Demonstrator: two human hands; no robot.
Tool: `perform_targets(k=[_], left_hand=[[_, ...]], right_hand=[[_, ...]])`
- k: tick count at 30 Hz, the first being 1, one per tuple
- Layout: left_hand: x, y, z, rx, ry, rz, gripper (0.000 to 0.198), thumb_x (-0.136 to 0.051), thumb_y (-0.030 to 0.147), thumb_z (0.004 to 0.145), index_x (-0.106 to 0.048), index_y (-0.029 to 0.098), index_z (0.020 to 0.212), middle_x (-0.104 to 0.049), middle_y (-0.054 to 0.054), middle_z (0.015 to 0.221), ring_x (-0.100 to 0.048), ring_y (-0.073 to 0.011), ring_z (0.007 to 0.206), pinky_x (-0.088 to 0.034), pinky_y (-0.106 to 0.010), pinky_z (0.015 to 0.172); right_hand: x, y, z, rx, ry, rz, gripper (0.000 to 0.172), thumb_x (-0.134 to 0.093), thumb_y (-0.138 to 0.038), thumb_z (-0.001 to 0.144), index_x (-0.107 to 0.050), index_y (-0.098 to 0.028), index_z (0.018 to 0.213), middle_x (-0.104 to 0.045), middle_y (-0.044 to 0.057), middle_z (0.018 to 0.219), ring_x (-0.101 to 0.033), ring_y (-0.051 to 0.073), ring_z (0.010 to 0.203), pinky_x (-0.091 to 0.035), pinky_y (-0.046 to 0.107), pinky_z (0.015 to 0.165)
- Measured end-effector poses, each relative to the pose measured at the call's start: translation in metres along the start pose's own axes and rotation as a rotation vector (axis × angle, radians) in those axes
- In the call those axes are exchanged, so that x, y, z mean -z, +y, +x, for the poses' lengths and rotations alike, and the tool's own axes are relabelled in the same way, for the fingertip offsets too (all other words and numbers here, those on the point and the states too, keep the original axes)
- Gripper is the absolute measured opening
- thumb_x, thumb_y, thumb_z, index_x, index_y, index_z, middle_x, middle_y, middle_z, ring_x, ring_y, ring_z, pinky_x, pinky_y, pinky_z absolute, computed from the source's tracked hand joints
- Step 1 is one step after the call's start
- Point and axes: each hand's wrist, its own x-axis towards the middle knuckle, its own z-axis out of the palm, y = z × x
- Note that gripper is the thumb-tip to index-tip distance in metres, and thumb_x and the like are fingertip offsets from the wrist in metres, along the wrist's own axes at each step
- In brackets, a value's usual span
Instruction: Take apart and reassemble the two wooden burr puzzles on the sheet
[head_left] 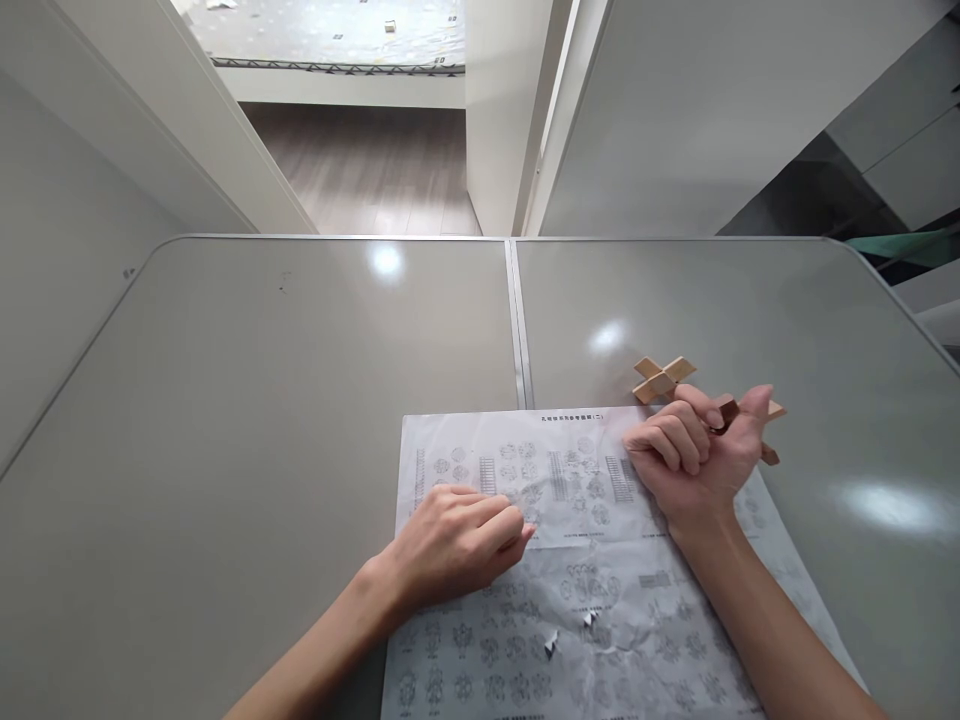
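Note:
My right hand [694, 455] is turned palm up over the upper right corner of a printed sheet [525, 560]. Its thumb and index finger pinch a small brown wooden piece [724, 412], and the other fingers curl in. Behind that hand, light wooden pieces [664, 378] cross each other on its left side. More light wooden ends [771, 455] stick out on its right. Whether these all join behind the hand, I cannot tell. My left hand [465, 535] rests closed, knuckles up, on the sheet's left half; the inside of its fist is hidden.
A grey table [262, 450] with a metal seam [517, 320] fills the lower view. Two small torn spots [551, 645] mark the creased sheet, which carries printed diagrams. Beyond the table are a white door [510, 110], a wooden floor [360, 160] and a bed [330, 35].

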Motion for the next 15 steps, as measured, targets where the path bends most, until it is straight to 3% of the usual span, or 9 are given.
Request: perform_targets(k=[7,15], left_hand=[[-0.0016,0.0000,-0.0013,0.005,-0.012,-0.008,0.042,-0.056,0.012,0.103,-0.040,0.021,0.065,-0.039,0.008,0.056,-0.025,-0.0106,0.051,-0.029,-0.026,0.047],[-0.0018,-0.0012,-0.0012,0.000,-0.007,-0.013,0.042,-0.057,0.013,0.103,-0.040,0.021,0.065,-0.039,0.008,0.056,-0.025,-0.0104,0.051,-0.029,-0.026,0.048]], right_hand=[[0.0018,-0.0017,0.0002,0.046,0.081,0.103,0.056,-0.076,-0.059,0.094,-0.034,-0.027,0.074,-0.016,-0.014,0.044,-0.021,0.010,0.034,-0.017,0.029,0.037],[-0.0029,-0.0023,0.0015,0.084,0.140,0.000,0.039,-0.075,-0.034,0.092,-0.040,-0.026,0.076,-0.011,-0.015,0.044,-0.019,0.007,0.032,-0.014,0.025,0.035]])
